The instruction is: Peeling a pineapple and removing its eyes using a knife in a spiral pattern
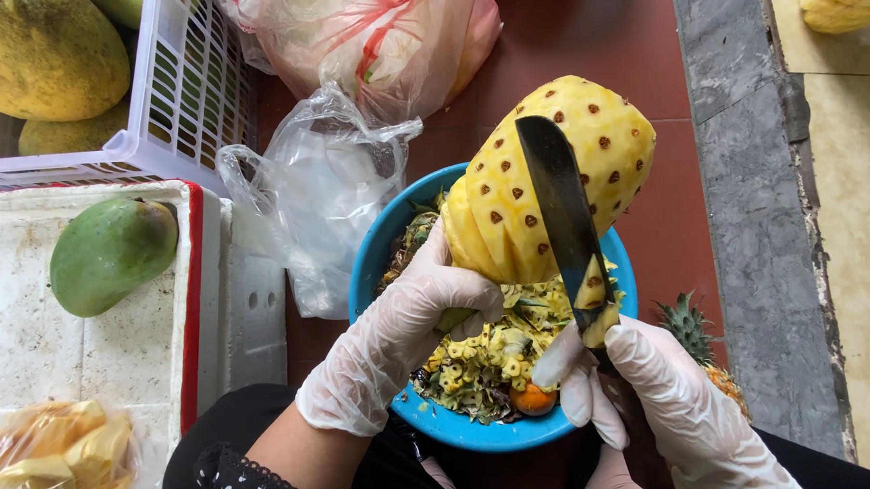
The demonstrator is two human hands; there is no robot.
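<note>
My left hand (399, 328), in a thin clear glove, grips the base of a peeled yellow pineapple (548, 178) dotted with brown eyes, holding it tilted over a blue bowl (461, 429). My right hand (667, 400), also gloved, holds a dark-bladed knife (559, 211) whose blade lies across the pineapple's side. The bowl is full of pineapple peel and eye scraps (482, 359), with a small orange piece near its front rim.
A green mango (110, 254) lies on a white foam box (33, 336) at left. A white plastic crate (193, 84) holds large yellow-green fruits. Plastic bags (318, 196) sit behind the bowl. A pineapple crown (694, 332) pokes out at right, beside a grey stone curb (762, 214).
</note>
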